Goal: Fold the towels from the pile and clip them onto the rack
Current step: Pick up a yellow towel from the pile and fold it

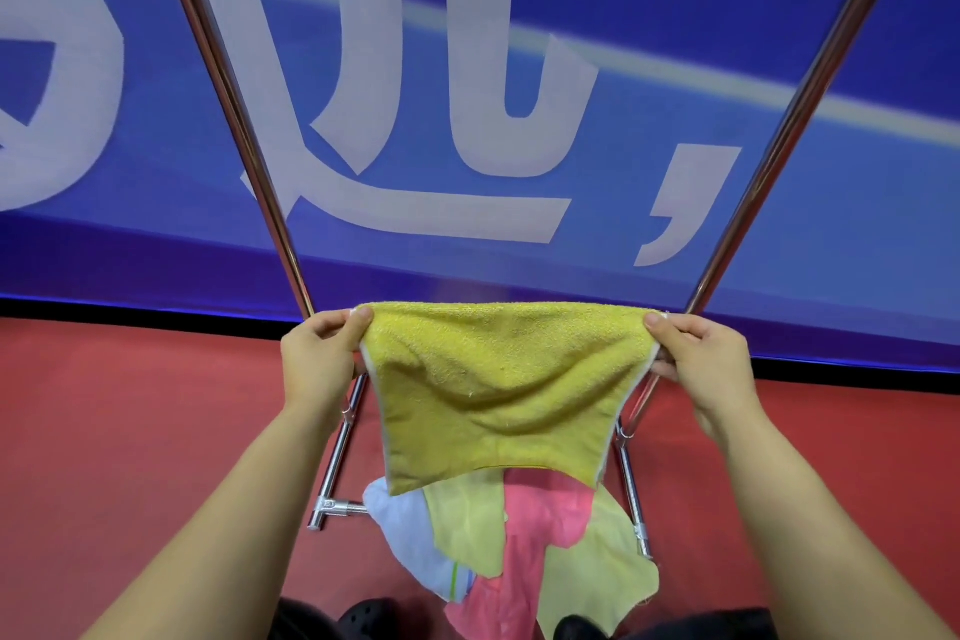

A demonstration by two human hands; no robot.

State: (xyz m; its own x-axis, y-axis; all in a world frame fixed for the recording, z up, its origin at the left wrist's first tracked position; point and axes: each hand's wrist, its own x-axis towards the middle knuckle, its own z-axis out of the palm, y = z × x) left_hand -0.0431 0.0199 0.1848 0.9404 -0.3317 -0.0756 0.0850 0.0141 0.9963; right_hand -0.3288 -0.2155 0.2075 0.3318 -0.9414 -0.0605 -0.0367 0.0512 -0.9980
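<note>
Yellow towel (498, 390) stretched between both hands — left hand (319, 359), right hand (701, 359) pinching top corners — above towel pile (519, 546), chrome rack (332, 473) behind.

The yellow towel (498, 379) was rough, matt terry cloth. The rack (234, 109) poles were shiny, smooth metal. The red floor (130, 405) looked matt.

A red carpeted floor (130, 431) runs back to a large blue banner (675, 68) standing upright behind it. Huge white characters (415, 120) cross the banner, above a black strip (104, 309) along its bottom edge. Lighting is even.
</note>
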